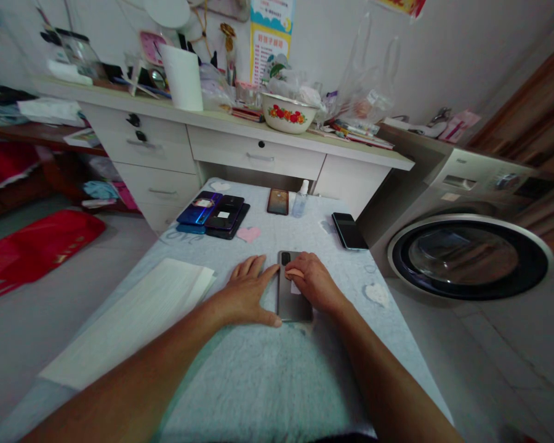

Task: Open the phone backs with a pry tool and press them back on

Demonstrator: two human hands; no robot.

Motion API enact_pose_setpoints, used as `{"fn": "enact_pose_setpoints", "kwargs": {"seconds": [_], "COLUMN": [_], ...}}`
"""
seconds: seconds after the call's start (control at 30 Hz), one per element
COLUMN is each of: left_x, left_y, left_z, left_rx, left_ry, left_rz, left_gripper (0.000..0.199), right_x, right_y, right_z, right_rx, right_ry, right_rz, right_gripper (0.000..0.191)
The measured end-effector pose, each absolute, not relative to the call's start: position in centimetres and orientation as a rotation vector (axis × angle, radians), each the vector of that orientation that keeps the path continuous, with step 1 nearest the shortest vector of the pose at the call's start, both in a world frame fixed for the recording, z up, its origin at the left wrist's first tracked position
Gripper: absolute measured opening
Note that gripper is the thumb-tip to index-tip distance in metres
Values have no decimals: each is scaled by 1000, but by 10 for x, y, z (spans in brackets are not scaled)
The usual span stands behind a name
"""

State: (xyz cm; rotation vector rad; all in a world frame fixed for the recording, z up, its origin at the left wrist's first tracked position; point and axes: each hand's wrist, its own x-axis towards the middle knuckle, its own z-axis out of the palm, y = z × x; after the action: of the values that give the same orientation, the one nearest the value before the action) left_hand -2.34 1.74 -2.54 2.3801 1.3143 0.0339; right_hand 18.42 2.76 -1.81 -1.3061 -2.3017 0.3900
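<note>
A grey smartphone (286, 307) lies back-up on the cloth-covered table, its dark camera block near the far left corner. My left hand (247, 292) rests spread beside it, index fingertip and thumb at the phone's left edge. Over the phone's right side, my right hand (316, 283) is closed with curled fingers pressed down on the back. A small white patch (296, 288) shows below those fingers; whether it is a sticker or something held, I cannot tell. What the right fingers grip is hidden.
Several stacked phones (216, 212) lie at far left. A brown phone (277, 202), a clear spray bottle (300, 200) and a black-screened phone (349, 231) lie farther back. Folded white paper (133, 320) is at left. A white desk (258, 154) and washing machine (471, 209) stand beyond.
</note>
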Motion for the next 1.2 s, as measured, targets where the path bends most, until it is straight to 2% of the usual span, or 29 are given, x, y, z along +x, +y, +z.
{"fn": "enact_pose_setpoints", "kwargs": {"seconds": [0.33,0.77,1.07,1.2], "left_x": [-23,-21,-20,-21], "left_y": [17,17,17,17], "left_z": [-25,-22,-21,-24], "left_rx": [2374,2381,2380,2386], "left_ry": [1321,1352,1353,1347], "left_rz": [26,-8,-23,-9], "left_gripper": [120,124,124,123], "right_x": [177,176,169,169], "right_y": [41,31,35,36], "right_z": [-34,-18,-25,-24], "right_rx": [-1357,-1166,-1355,-1351], "right_ry": [-2219,-2343,-2315,-2319], "right_rz": [246,473,266,291], "right_gripper": [15,12,20,18]}}
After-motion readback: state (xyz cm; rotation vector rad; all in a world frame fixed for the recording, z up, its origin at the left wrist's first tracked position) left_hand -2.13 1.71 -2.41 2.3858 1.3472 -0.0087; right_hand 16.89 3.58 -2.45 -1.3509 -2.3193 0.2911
